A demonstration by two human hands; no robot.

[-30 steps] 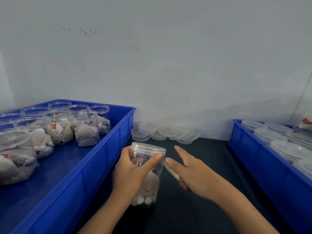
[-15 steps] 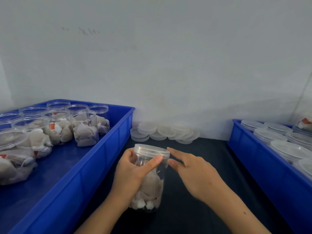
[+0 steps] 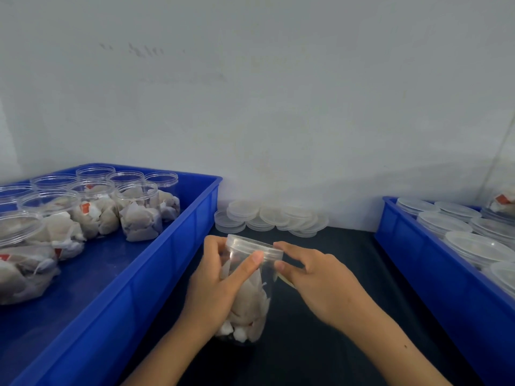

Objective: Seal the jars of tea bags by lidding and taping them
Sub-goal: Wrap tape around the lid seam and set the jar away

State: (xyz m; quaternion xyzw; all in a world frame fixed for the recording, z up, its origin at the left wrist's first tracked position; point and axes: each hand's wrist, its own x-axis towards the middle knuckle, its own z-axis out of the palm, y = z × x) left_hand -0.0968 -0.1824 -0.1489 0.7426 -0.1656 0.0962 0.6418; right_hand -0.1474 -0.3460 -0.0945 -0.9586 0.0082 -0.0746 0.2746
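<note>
The lidded jar of tea bags [image 3: 246, 288] stands upright on the dark table [image 3: 328, 324], between the left blue tray [image 3: 156, 274] of unlidded jars [image 3: 139, 213] and the right blue tray [image 3: 446, 296] of lidded ones. The left hand [image 3: 220, 282] wraps the jar body, thumb pressed just under the lid [image 3: 255, 247]. The right hand [image 3: 315, 280] pinches a strip of clear tape [image 3: 284, 278] at the lid seam.

Risks: tape creasing or missing the seam if the jar rotates unevenly; the lid lifting under sideways pull.
</note>
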